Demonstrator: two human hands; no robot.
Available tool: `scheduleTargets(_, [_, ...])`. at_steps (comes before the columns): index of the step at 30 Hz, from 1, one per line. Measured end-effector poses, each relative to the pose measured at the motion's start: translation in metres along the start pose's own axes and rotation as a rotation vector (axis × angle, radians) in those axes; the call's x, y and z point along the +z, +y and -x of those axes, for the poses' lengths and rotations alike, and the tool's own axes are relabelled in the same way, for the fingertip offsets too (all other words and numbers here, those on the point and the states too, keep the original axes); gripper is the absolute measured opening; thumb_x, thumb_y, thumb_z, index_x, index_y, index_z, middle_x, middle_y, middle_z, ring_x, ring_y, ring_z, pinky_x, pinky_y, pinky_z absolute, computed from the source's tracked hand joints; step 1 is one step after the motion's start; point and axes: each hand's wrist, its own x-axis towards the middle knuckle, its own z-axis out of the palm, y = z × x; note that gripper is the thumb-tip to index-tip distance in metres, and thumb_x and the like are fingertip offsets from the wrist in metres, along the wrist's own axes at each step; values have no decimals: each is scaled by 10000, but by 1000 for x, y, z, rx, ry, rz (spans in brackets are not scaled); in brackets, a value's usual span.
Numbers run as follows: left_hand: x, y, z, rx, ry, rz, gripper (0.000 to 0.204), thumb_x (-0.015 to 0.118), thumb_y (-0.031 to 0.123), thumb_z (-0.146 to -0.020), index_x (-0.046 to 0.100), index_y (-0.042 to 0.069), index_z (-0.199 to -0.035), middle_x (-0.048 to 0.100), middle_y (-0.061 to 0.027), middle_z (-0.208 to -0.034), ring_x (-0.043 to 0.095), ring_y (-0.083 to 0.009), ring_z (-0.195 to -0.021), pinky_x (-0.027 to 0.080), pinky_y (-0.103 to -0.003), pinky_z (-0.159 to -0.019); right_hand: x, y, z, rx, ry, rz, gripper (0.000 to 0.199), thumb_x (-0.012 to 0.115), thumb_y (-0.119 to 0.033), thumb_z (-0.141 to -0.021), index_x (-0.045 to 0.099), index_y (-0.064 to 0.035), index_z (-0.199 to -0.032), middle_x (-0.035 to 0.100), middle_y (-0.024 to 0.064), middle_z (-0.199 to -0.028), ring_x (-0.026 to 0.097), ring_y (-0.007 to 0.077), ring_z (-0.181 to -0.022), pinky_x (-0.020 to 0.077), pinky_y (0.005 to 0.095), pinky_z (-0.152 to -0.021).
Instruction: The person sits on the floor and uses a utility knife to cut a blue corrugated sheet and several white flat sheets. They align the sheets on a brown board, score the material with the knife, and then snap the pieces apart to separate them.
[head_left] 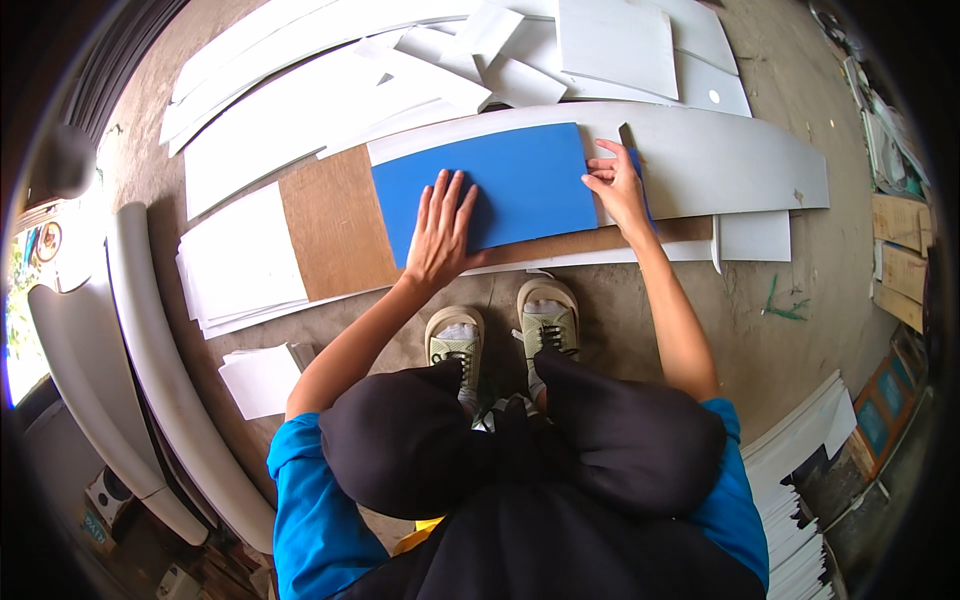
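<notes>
A flat blue sheet (500, 185) lies over a brown wood-look board (335, 222) and a long pale panel on the floor. My left hand (440, 230) rests flat on the blue sheet's left half, fingers stretched out. At the sheet's right edge is my right hand (618, 190), its thumb and fingers apart and slightly bent, fingertips beside the edge. Just past this hand a narrow blue strip (646, 190) shows, partly covered by the hand. A dark narrow piece (627, 136) sticks out beyond the fingers; its kind is unclear.
White sheets (245, 250) lie stacked at the left, and pale offcuts (490, 35) are heaped at the far side. The long pale panel (740, 160) extends right. Long curved pale pieces (165, 340) stand left. A green tangle (785, 305) and cardboard boxes (900, 250) are at right.
</notes>
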Motion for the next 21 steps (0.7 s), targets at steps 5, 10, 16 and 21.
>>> scheduleTargets(5, [11, 53, -58, 198, 73, 97, 883, 566, 503, -734, 204, -28, -1339, 183, -206, -1404, 157, -315, -1320, 117, -460, -1065, 2, -3, 0, -13, -6, 51, 572, 676, -10, -688, 419, -108, -1189, 590, 78, -900, 601, 153, -748, 488, 289, -675])
scheduleTargets(10, [22, 86, -80, 117, 86, 116, 905, 557, 524, -730, 196, -38, -1340, 169, -200, -1409, 120, -311, -1328, 103, -478, -1063, -8, -7, 2, 27, -102, 36, 605, 687, -8, -673, 404, -100, -1200, 574, 76, -898, 586, 154, -807, 487, 279, -705])
scheduleTargets(16, [23, 91, -81, 103, 77, 114, 889, 559, 515, -731, 217, -45, -1331, 171, -205, -1408, 118, -321, -1327, 99, -482, -1063, -8, -5, 3, 0, -72, -3, 607, 695, -14, -670, 410, -102, -1198, 574, 76, -893, 583, 160, -787, 495, 287, -696])
scheduleTargets(21, [25, 82, -75, 118, 123, 102, 875, 550, 521, -724, 247, -31, -1331, 199, -193, -1407, 145, -304, -1326, 118, -459, -1064, 9, -7, 8, -99, -40, 137, 618, 698, 0, -663, 409, -109, -1199, 554, 71, -869, 566, 159, -727, 493, 288, -661])
